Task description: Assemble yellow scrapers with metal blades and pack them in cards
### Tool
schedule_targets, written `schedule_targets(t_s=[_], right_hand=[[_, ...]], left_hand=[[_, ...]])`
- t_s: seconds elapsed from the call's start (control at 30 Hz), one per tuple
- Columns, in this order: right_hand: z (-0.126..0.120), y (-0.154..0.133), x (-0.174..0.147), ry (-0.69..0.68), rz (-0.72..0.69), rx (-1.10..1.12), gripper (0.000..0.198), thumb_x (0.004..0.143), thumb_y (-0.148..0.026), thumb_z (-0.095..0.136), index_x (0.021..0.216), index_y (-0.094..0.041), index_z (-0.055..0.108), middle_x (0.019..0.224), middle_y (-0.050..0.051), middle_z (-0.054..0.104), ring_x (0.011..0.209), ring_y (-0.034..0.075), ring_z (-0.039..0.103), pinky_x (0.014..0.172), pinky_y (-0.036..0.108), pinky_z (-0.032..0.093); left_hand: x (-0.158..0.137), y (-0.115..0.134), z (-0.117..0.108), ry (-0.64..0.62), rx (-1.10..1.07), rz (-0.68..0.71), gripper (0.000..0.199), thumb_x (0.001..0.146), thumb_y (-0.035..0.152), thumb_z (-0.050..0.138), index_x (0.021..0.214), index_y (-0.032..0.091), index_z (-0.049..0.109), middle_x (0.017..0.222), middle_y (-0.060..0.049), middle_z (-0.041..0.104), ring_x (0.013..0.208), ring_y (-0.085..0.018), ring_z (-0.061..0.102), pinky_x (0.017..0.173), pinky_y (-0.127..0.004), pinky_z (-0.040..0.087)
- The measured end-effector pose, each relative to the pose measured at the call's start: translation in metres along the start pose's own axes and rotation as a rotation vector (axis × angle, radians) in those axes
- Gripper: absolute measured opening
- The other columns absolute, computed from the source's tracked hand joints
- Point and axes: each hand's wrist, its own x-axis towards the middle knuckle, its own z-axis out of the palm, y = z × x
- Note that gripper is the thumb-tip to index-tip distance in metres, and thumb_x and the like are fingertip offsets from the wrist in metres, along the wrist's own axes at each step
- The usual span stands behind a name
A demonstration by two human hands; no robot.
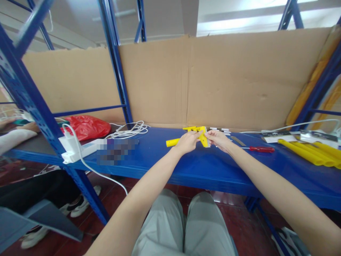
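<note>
My left hand (188, 142) is wrapped round the handle of a yellow tool (172, 143) that looks like a scraper. The handle's round end sticks out to the left of the fist, and the wide flat head (204, 138) faces right. At that head's pale edge, my right hand (217, 139) pinches with thumb and fingers. Whether a small part sits between those fingertips is too small to make out. Just behind the hands lie more yellow pieces (190, 128) and several black-and-white strips (220, 129).
A red screwdriver (261, 149) and yellow tubes (306, 152) lie to the right on the blue bench (157, 163). Leftward are coiled white cable (133, 129), a power strip (89, 148) and a red bag (86, 128). Cardboard (226, 81) stands behind. Another person's arm (17, 137) shows far left.
</note>
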Motion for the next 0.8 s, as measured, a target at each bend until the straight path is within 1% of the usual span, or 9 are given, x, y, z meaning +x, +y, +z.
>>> schedule_targets(t_s=[0.17,0.27,0.37,0.43,0.5,0.6,0.7,0.77,0.8], right_hand=[[-0.002,-0.007,-0.002,0.0,0.04,0.027,0.032,0.068,-0.041,0.078,0.068,-0.018,0.055,0.051,-0.004,0.049,0.047,0.008,0.042,0.048,0.022,0.037],[-0.006,-0.008,-0.002,-0.066,0.04,0.038,0.022,0.068,-0.031,0.076,0.07,-0.017,0.06,0.056,-0.002,0.054,0.051,0.008,0.045,0.051,0.023,0.038],[-0.01,-0.007,-0.002,-0.153,0.018,0.037,0.018,0.065,-0.026,0.075,0.072,-0.016,0.063,0.062,-0.001,0.057,0.054,0.009,0.046,0.054,0.025,0.039],[-0.012,-0.007,-0.003,-0.178,-0.001,0.021,0.017,0.064,-0.024,0.075,0.074,-0.017,0.063,0.064,-0.001,0.058,0.053,0.009,0.047,0.054,0.025,0.04],[-0.012,-0.006,-0.003,-0.171,-0.016,0.0,0.017,0.064,-0.021,0.074,0.076,-0.017,0.063,0.066,-0.001,0.06,0.053,0.009,0.047,0.053,0.025,0.041],[-0.012,-0.003,-0.001,-0.117,-0.028,-0.037,0.022,0.064,-0.015,0.071,0.084,-0.018,0.061,0.065,-0.001,0.061,0.052,0.009,0.05,0.051,0.024,0.043],[-0.011,0.001,0.003,-0.035,-0.071,-0.07,0.045,0.062,-0.01,0.068,0.105,-0.021,0.057,0.062,-0.006,0.058,0.047,0.009,0.05,0.047,0.023,0.044],[-0.01,0.001,0.005,-0.022,-0.124,-0.09,0.061,0.06,-0.01,0.067,0.117,-0.024,0.052,0.064,-0.008,0.057,0.044,0.009,0.051,0.045,0.023,0.044],[-0.009,0.001,0.006,-0.029,-0.152,-0.104,0.062,0.06,-0.01,0.067,0.119,-0.024,0.052,0.064,-0.008,0.057,0.043,0.008,0.051,0.045,0.023,0.044]], left_hand=[[0.002,0.001,0.001,0.0,-0.01,-0.044,0.04,0.091,0.018,0.05,0.13,0.013,0.056,0.119,-0.014,0.066,0.111,-0.025,0.062,0.099,-0.041,0.047],[0.001,0.003,0.0,-0.005,-0.007,-0.054,0.038,0.092,0.019,0.051,0.129,0.014,0.058,0.118,-0.014,0.067,0.109,-0.024,0.062,0.098,-0.04,0.048],[-0.001,0.003,-0.001,-0.003,-0.006,-0.056,0.038,0.092,0.018,0.051,0.129,0.017,0.058,0.116,-0.012,0.067,0.108,-0.024,0.062,0.097,-0.04,0.049],[-0.001,0.003,-0.001,0.0,-0.013,-0.053,0.039,0.092,0.018,0.051,0.13,0.018,0.058,0.115,-0.011,0.068,0.108,-0.023,0.062,0.098,-0.039,0.048],[-0.001,0.003,-0.001,-0.002,-0.03,-0.045,0.039,0.092,0.017,0.05,0.13,0.018,0.058,0.115,-0.011,0.067,0.109,-0.023,0.062,0.098,-0.038,0.048],[0.0,0.003,-0.001,-0.015,-0.053,-0.022,0.038,0.092,0.015,0.049,0.129,0.016,0.059,0.115,-0.011,0.067,0.11,-0.022,0.061,0.098,-0.036,0.048],[0.0,0.003,-0.002,-0.03,-0.056,-0.024,0.039,0.092,0.015,0.048,0.13,0.016,0.058,0.113,-0.011,0.067,0.109,-0.022,0.061,0.096,-0.036,0.048],[0.0,0.003,-0.002,-0.043,-0.054,-0.031,0.04,0.093,0.015,0.048,0.131,0.016,0.057,0.112,-0.011,0.067,0.108,-0.022,0.061,0.095,-0.036,0.049],[0.0,0.003,-0.003,-0.049,-0.052,-0.033,0.04,0.093,0.015,0.048,0.132,0.016,0.057,0.112,-0.011,0.067,0.108,-0.022,0.061,0.094,-0.036,0.049]])
